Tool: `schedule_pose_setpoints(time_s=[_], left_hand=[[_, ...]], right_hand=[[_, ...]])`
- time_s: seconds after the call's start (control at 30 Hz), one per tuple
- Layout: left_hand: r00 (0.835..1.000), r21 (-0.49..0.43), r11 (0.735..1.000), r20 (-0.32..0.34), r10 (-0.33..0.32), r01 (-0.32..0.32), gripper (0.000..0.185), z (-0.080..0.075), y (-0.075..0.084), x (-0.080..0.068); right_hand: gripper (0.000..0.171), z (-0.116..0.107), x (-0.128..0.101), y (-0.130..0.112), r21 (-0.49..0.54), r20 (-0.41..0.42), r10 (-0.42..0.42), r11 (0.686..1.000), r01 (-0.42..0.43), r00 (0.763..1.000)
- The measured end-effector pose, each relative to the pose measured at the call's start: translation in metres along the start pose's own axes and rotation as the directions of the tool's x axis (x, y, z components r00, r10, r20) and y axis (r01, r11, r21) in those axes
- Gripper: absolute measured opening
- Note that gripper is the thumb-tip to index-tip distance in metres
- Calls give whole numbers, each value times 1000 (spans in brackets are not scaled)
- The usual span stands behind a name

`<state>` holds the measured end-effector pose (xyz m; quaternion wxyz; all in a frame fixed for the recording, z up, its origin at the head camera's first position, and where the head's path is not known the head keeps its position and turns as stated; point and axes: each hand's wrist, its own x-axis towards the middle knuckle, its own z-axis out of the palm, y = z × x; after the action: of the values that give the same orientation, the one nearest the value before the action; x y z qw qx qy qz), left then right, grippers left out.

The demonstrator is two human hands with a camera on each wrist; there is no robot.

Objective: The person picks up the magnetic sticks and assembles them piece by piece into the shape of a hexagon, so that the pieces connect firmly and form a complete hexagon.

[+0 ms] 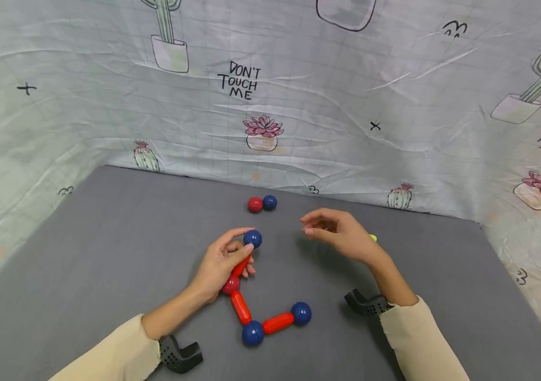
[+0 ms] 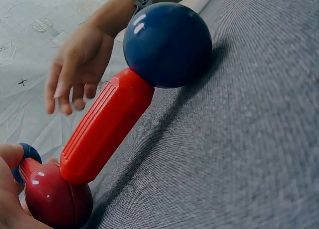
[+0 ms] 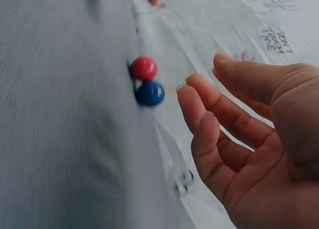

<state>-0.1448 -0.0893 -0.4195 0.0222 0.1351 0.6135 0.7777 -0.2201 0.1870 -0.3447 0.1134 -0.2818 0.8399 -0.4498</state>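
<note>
Grey table (image 1: 156, 227): rod-and-ball chain (image 1: 241, 308) sits near its middle, upper rod (image 1: 242, 264) partly covered by the left hand (image 1: 216, 264), thumb and index pinching the end blue ball (image 1: 253, 237). Right hand (image 1: 344, 234) hovers empty, fingers loosely bent. Yellow bit (image 1: 373, 237) behind it mostly hidden, can't ID.

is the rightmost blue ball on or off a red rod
On: the head view shows the red rod meeting the blue ball, no gap visible.

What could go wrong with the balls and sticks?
The left hand holds the ball-and-rod chain near one end, so the blue ball at its other end might pull loose. The separate red ball and neighbouring blue ball could roll away if the right hand bumps them.
</note>
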Motion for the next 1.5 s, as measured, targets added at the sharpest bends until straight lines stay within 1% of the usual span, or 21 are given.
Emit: schedule_pose_setpoints(time_s=[0.13, 0.23, 0.33, 0.5, 0.6, 0.73, 0.83, 1.07, 1.3, 1.5], left_hand=[[1000, -18, 1000, 18, -2, 2, 37, 4, -1, 1], [1000, -29, 1000, 16, -1, 2, 37, 6, -1, 1], [1000, -30, 1000, 15, -5, 6, 37, 7, -1, 2], [1000, -29, 1000, 21, -5, 6, 37, 7, -1, 2], [1000, -22, 1000, 19, -6, 6, 37, 6, -2, 1], [1000, -16, 1000, 17, -13, 14, 37, 4, -3, 1], [1000, -8, 1000, 13, -14, 14, 37, 1, -3, 0], [1000, -9, 1000, 2, -27, 27, 38, 0, 0, -1], [1000, -6, 1000, 4, -22, 22, 38, -1, -1, -1], [1000, 4, 1000, 8, -14, 14, 38, -1, -3, -1]], right_hand=[[26, -19, -25, 13, -66, -46, -4, 998, 1, 999], [25, -32, -42, 26, -116, -89, -2, 993, -8, 996], [24, -43, -58, 37, -156, -129, 20, 987, -40, 991], [26, -49, -82, 54, -219, -171, 70, 970, -107, 983], [25, -49, -91, 63, -241, -196, 65, 964, -113, 978], [24, -50, -96, 73, -279, -223, 46, 954, -109, 974], [23, -51, -97, 77, -308, -227, 28, 946, -99, 974], [23, -57, -99, 86, -338, -217, -39, 940, -38, 975], [26, -58, -101, 88, -363, -208, -79, 932, -1, 975], [27, -55, -99, 87, -409, -237, -135, 912, 28, 962]])
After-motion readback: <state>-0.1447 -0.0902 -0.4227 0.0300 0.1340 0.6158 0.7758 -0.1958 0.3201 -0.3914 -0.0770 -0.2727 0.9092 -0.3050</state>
